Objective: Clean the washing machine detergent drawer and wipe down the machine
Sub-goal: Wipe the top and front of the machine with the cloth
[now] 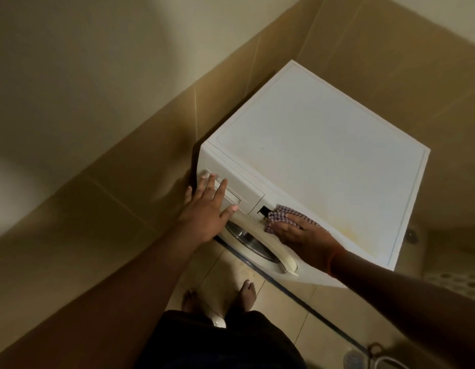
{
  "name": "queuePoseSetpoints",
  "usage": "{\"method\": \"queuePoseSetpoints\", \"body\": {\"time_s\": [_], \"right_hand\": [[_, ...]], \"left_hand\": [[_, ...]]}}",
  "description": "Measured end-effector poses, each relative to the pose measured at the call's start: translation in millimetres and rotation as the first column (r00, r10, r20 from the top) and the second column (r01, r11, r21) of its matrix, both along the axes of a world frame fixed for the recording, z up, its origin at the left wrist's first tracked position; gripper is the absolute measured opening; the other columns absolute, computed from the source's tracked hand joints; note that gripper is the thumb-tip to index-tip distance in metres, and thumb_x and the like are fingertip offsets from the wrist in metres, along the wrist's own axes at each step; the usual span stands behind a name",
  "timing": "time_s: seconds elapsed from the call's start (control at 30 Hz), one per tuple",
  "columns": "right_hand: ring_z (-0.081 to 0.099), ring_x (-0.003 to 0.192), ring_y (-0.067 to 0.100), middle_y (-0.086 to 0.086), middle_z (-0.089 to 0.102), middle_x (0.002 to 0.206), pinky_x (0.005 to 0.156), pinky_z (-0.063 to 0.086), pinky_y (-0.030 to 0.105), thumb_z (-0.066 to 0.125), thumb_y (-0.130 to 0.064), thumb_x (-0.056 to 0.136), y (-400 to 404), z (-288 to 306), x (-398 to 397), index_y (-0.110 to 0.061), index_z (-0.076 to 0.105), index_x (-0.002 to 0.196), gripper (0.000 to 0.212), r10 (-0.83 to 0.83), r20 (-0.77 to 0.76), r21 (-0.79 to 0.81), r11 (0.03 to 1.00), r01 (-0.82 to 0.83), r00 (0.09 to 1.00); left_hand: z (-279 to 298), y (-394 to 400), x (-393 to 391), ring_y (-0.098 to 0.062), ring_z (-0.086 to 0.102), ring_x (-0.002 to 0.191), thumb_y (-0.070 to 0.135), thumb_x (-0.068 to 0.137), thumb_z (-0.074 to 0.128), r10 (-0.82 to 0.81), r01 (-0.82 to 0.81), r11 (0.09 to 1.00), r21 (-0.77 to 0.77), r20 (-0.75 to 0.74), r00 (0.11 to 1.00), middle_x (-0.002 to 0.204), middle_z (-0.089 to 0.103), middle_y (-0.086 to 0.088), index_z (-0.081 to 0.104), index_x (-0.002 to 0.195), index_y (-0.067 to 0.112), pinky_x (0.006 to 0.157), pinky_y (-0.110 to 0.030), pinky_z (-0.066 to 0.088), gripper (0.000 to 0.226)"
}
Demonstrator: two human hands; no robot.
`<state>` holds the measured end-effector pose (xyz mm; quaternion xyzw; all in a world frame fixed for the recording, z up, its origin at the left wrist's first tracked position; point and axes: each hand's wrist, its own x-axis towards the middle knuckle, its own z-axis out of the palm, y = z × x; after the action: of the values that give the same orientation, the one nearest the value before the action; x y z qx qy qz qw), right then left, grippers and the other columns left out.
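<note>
Right hand (pixel 297 233) pressing checked cloth (pixel 281 214) on washing machine (pixel 318 145)

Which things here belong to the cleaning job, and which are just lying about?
Job:
washing machine
detergent drawer, shut, left hand flat on it
checked cloth, pressed to the control panel by the right hand

Lying about:
perforated white basket, right of the machine
round grey object on the floor, blurred

I see the washing machine (pixel 318 166) standing close to the tiled wall (pixel 140 166) on its left, leaving only a narrow gap there. Its broad top is bare and open to reach. A perforated basket (pixel 451 283) crowds the near right floor.
</note>
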<state>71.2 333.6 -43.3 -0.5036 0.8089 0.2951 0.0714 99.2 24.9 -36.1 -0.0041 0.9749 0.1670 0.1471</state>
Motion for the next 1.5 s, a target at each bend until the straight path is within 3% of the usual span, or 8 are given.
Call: {"method": "queuePoseSetpoints", "body": {"time_s": [0.13,0.33,0.43,0.53,0.63,0.93,1.07,1.5], "right_hand": [[0.047,0.135,0.030,0.009,0.048,0.148,0.114,0.031,0.048,0.073,-0.002,0.080,34.3,-2.5,8.7,-0.009,0.050,0.138,0.063,0.033,0.039,-0.018,0.999,-0.032,0.999],[0.019,0.149,0.030,0.007,0.021,0.162,0.120,0.007,0.038,0.053,-0.007,0.095,-23.7,-23.9,5.4,-0.010,0.025,0.154,0.065,0.020,-0.036,-0.115,0.993,-0.024,0.999],[0.008,0.152,0.028,0.008,0.011,0.164,0.120,-0.001,0.035,0.038,-0.007,0.101,-41.4,-30.8,9.2,-0.006,0.011,0.155,0.061,0.069,-0.042,0.086,0.994,-0.065,0.997],[0.028,0.147,0.017,-0.005,0.033,0.158,0.121,0.013,0.034,0.055,-0.024,0.097,-14.3,-41.8,17.9,-0.025,0.041,0.148,0.054,-0.046,-0.030,0.299,0.953,0.053,0.998],[0.021,0.149,0.025,0.002,0.033,0.158,0.114,-0.014,0.062,0.075,-0.020,0.082,15.1,-58.6,27.0,-0.020,0.051,0.141,0.064,0.040,-0.023,0.607,0.794,-0.018,0.999],[0.037,0.142,0.024,0.000,0.043,0.153,0.119,0.014,0.038,0.065,-0.022,0.091,-11.1,-35.5,11.7,-0.015,0.043,0.147,0.060,-0.111,-0.004,-0.107,0.988,0.110,0.994],[0.017,0.150,0.026,0.006,0.012,0.164,0.120,0.016,0.053,0.041,-0.006,0.093,52.8,-23.7,26.4,-0.014,0.016,0.154,0.067,-0.119,-0.016,-0.137,0.984,0.115,0.993],[0.015,0.150,0.033,0.007,0.016,0.164,0.120,0.016,0.055,0.053,-0.024,0.097,24.5,-11.3,9.1,-0.021,0.029,0.154,0.062,-0.230,0.096,-0.423,0.871,0.249,0.968]], "left_hand": [[-7.8,-5.8,3.0,-0.021,-0.018,0.150,0.067,0.096,0.012,0.000,0.000,1.000,0.004,0.005,1.000,0.165,-0.014,-0.001,-0.010,0.156,0.030,0.122,-0.048,-0.001,0.074],[-14.4,-0.6,14.7,-0.021,-0.015,0.151,0.065,0.096,0.016,-0.028,0.028,1.000,-0.012,-0.005,1.000,0.166,-0.009,-0.003,-0.003,0.157,0.028,0.122,-0.048,0.001,0.074],[-10.3,-1.9,12.7,-0.021,-0.014,0.151,0.063,0.097,0.019,-0.054,0.053,0.998,-0.015,-0.039,0.998,0.166,-0.007,-0.003,-0.002,0.157,0.028,0.123,-0.047,0.001,0.073],[-5.7,-9.9,9.4,-0.023,-0.010,0.152,0.062,0.098,0.023,-0.051,0.050,0.999,-0.017,-0.095,0.994,0.166,-0.003,-0.005,0.001,0.157,0.026,0.122,-0.048,0.002,0.072],[-6.5,-17.0,9.1,-0.026,-0.008,0.152,0.062,0.098,0.023,-0.040,0.034,0.998,-0.057,-0.101,0.994,0.166,-0.002,-0.005,0.001,0.157,0.027,0.121,-0.050,0.003,0.072],[-8.4,21.3,13.9,-0.023,-0.014,0.151,0.061,0.098,0.024,-0.097,0.095,0.994,-0.047,-0.063,0.993,0.165,-0.006,-0.005,0.001,0.158,0.026,0.121,-0.053,-0.001,0.073],[-2.0,37.4,-5.5,-0.030,0.000,0.152,0.061,0.095,0.022,-0.047,0.039,0.996,-0.082,-0.095,0.994,0.165,0.004,-0.011,0.004,0.158,0.024,0.120,-0.057,0.010,0.075],[26.9,122.4,-16.4,-0.027,-0.014,0.151,0.067,0.093,0.008,-0.085,0.077,0.990,-0.117,-0.065,0.994,0.164,-0.014,-0.009,-0.011,0.156,0.026,0.121,-0.054,0.001,0.078]]}}
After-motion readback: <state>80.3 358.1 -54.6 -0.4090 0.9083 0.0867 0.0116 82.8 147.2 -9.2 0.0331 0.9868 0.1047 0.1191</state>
